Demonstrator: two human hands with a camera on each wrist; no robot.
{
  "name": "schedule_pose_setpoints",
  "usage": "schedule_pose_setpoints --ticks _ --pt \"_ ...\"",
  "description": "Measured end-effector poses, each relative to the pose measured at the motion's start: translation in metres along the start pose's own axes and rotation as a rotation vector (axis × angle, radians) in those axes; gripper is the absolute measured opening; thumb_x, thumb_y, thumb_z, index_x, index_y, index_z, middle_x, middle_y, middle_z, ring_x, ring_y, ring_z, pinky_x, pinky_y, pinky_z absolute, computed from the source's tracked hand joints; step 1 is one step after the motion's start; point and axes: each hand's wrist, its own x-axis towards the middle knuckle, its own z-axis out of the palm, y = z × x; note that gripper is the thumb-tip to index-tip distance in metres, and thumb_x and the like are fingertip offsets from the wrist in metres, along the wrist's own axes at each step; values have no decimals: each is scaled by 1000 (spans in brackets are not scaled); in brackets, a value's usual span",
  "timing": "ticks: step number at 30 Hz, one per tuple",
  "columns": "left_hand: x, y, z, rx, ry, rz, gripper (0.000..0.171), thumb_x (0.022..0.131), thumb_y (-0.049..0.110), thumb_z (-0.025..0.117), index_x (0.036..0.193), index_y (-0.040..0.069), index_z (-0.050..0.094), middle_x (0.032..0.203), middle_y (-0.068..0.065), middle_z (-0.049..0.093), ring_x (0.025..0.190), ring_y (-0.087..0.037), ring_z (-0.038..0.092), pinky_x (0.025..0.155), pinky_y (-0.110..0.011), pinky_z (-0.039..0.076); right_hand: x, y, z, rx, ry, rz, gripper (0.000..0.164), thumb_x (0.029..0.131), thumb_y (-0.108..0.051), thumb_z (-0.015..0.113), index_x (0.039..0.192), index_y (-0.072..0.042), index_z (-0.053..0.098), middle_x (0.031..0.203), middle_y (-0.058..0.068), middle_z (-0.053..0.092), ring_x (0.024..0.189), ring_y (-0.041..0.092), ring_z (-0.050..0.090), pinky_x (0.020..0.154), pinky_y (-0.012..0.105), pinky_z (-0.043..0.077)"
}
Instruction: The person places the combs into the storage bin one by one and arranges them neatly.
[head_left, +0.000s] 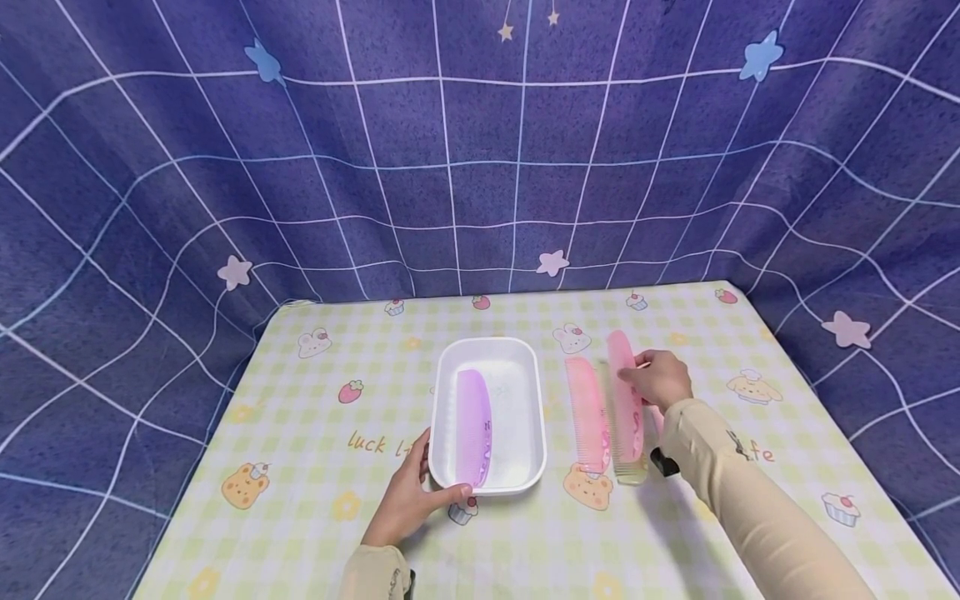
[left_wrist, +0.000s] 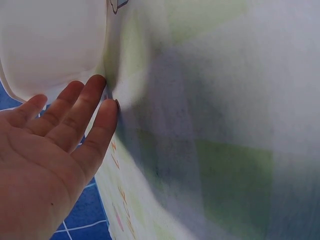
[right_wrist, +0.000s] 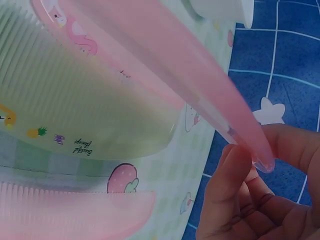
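My left hand [head_left: 411, 492] rests at the near left corner of a white plastic tray [head_left: 528, 477], its thumb along the near rim. In the left wrist view its extended fingers [left_wrist: 65, 120] lie against the tray's outer side. Inside the tray lies a purple comb [head_left: 474, 429]. To the right, my right hand [head_left: 660, 379] pinches a pink comb [head_left: 625, 400]; the right wrist view shows its end between thumb and fingers. Below it lies a translucent yellow-green comb [right_wrist: 120, 120], partly covered in the head view. Another pink comb [head_left: 587, 417] lies left of these.
Part of one more pink comb [right_wrist: 75, 212] shows on the tablecloth, mostly hidden behind my right hand in the head view. The checked tablecloth [head_left: 300, 500] has printed animals and cupcakes. A blue grid-patterned curtain [head_left: 480, 192] rises behind and on both sides.
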Motion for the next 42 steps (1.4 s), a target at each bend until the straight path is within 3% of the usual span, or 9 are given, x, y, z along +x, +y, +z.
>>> schedule_pose_setpoints --ticks 23,42 --pt "0 0 0 6 1 -1 112 74 29 93 160 7 25 157 -19 41 145 -37 38 121 -46 28 -7 -20 5 15 8 -68 33 92 -16 67 117 6 63 104 18 62 82 22 65 69 33 62" --pt "0 1 0 23 7 -10 115 73 30 94 161 6 24 158 -20 39 146 -38 36 121 -46 27 -22 -56 21 43 -44 -159 31 91 -17 70 113 3 65 96 14 65 77 18 62 67 36 61"
